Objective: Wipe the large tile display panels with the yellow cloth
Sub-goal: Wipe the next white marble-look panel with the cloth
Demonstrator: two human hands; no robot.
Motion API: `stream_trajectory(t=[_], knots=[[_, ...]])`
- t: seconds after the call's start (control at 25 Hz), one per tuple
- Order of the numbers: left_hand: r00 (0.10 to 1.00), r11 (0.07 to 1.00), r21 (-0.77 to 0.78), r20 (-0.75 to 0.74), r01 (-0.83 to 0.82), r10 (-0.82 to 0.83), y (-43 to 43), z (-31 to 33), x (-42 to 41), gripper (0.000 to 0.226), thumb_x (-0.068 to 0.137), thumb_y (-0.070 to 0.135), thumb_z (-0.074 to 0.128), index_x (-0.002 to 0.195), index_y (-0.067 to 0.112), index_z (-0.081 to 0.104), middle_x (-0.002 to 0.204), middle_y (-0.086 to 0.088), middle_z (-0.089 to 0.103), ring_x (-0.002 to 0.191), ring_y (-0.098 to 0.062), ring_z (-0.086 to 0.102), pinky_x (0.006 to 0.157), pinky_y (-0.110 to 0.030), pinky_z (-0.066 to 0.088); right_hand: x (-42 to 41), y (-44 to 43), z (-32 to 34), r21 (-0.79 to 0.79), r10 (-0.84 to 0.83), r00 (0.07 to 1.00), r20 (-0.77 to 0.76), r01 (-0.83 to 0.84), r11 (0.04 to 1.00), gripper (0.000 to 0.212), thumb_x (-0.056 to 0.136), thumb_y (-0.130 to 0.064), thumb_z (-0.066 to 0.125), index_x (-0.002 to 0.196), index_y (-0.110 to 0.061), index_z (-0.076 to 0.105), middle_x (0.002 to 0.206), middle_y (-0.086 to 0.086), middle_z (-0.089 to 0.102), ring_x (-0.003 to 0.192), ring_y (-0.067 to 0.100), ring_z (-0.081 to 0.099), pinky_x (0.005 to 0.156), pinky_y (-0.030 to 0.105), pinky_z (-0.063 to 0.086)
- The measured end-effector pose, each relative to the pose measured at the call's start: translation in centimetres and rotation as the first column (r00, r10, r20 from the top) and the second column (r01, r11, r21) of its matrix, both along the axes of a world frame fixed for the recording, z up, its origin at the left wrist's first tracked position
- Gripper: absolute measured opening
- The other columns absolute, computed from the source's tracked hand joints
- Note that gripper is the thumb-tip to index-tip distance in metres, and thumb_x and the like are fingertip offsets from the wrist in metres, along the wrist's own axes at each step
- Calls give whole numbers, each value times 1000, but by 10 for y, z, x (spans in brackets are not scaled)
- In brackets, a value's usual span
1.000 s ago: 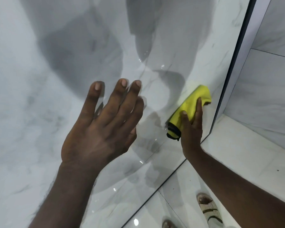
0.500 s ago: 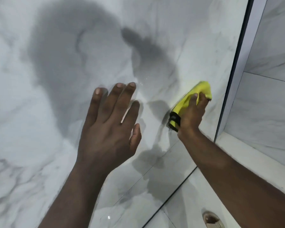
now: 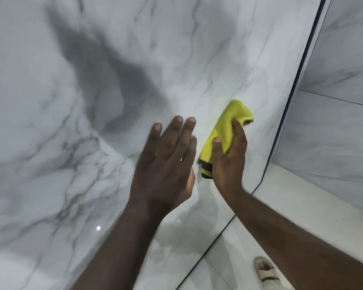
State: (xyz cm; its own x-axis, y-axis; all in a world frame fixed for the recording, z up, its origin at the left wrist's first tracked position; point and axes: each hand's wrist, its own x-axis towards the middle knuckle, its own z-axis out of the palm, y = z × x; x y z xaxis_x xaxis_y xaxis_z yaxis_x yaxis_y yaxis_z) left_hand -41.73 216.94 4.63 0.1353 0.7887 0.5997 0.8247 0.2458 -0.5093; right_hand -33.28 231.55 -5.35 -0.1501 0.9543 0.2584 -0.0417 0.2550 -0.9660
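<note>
Two hands at one panel (image 3: 71, 122), glossy, grey-veined marble pattern, filling most of the view.

Item 1, cloth (image 3: 225, 124): yellow, dark-edged, bunched. It is pressed against the panel's lower right part, near the panel's dark edge strip (image 3: 291, 97).

Item 2, right hand (image 3: 228, 162): holds the cloth, thumb and fingers curled into its folds, palm toward the panel.

Item 3, left hand (image 3: 166, 162): holds nothing, fingers straight and close together. It lies just beside the cloth, on the side away from the panel's edge strip. Whether the palm touches the panel cannot be told.

Item 4, floor (image 3: 285, 206): pale tile at the panel's foot, with one sandal (image 3: 265, 271) on it.

Item 5, wall (image 3: 333, 132): similar marble tile, beyond the panel's edge strip, with no hand on it.

Progress, judged: wiping is under way, with the stroke low on the panel's right. No streak, dust line or wet mark separates wiped from unwiped surface, so the share done cannot be read. Likely left are the panel's wide upper and left areas, and any further panels.
</note>
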Motion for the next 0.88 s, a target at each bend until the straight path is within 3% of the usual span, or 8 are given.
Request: stream_trajectory(t=[0.08, 0.12, 0.24, 0.4, 0.56, 0.68, 0.8, 0.88], knots=[[994, 999, -16, -99, 35, -37, 0, -11, -5, 48, 98, 19, 59, 144, 6, 67, 170, -14, 44, 160, -32, 40, 131, -57, 29, 6, -5, -23, 271, 78, 995, 69, -93, 958, 56, 110, -18, 57, 162, -20, 35, 166, 4, 32, 154, 16, 33, 123, 26, 31], [989, 999, -26, -138, 46, -49, -1, -16, -8, 46, 99, 18, 60, 143, 6, 67, 169, -15, 46, 158, -32, 42, 129, -57, 33, 8, 6, -36, 218, 64, 992, 111, -87, 972, 56, 111, -18, 55, 162, -20, 34, 166, 5, 32, 153, 19, 34, 124, 31, 32], [977, 997, -76, -213, 4, -20, 0, -21, -13, 42, 102, 20, 63, 141, 6, 69, 166, -18, 50, 154, -35, 49, 128, -58, 32, 5, 27, -74, -396, -33, 986, 166, 97, 913, 56, 110, -22, 50, 163, -22, 33, 162, 10, 41, 150, 30, 42, 123, 42, 35], [965, 991, -128, -264, -46, 11, -1, -21, -12, 45, 101, 26, 73, 141, 5, 70, 163, -20, 53, 151, -37, 52, 127, -61, 30, 20, 12, -110, -36, 43, 983, 177, -37, 999, 57, 101, -14, 57, 155, -6, 40, 154, 6, 43, 144, 19, 40, 120, 24, 31], [917, 997, -50, -396, -63, 38, 3, -24, -9, 36, 100, 33, 77, 130, 13, 77, 158, -14, 60, 144, -32, 59, 118, -58, 45, 7, 39, -132, -610, 74, 974, 215, 74, 789, 64, 96, -21, 47, 158, -17, 34, 152, 16, 49, 138, 31, 50, 112, 42, 43], [925, 998, -35, -380, -44, 27, 5, -21, -7, 35, 100, 34, 76, 130, 15, 79, 155, -11, 62, 141, -30, 62, 116, -57, 45, 15, 33, -140, -445, 100, 974, 206, 2, 895, 67, 102, -12, 53, 164, -18, 29, 159, 10, 39, 134, 15, 43, 113, 34, 37], [907, 997, -28, -417, -67, 49, 5, -20, -5, 36, 98, 35, 79, 129, 16, 79, 155, -10, 62, 140, -30, 62, 116, -58, 47, 17, 40, -145, -604, 101, 966, 237, 65, 794, 67, 95, -20, 54, 159, -23, 36, 150, 9, 52, 132, 27, 54, 109, 37, 43], [912, 997, -51, -408, -59, 33, 6, -22, -6, 36, 97, 35, 79, 128, 17, 79, 155, -10, 63, 140, -30, 62, 115, -58, 46, 17, 36, -142, -445, 96, 967, 234, 19, 895, 64, 95, -12, 62, 155, -19, 41, 146, 1, 49, 128, 18, 50, 103, 27, 40]])
